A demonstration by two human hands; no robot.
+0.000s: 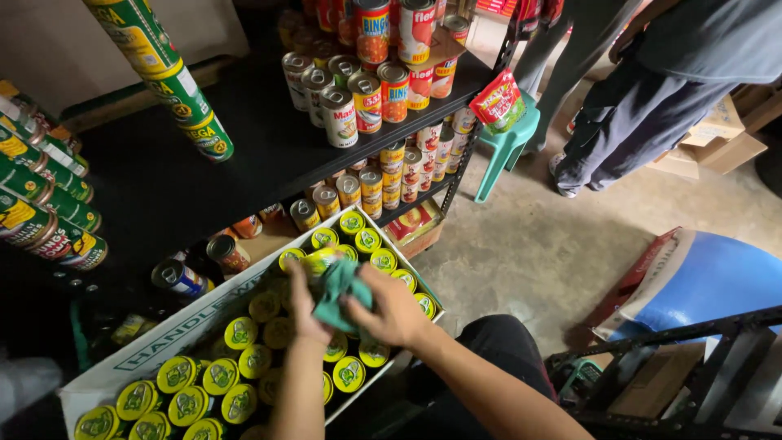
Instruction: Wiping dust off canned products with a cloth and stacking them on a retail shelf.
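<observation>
Both hands, left hand point(300, 303) and right hand point(391, 310), are together at lower centre of frame, clamped on a green cloth point(340, 289) above yellow-lidded cans point(244, 332) in a cardboard box point(155, 346).

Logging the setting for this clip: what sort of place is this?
Probably a small shop's stockroom: a black shelf stacked with cans, an open box of yellow-lidded cans, and cardboard boxes on the concrete floor.
</observation>
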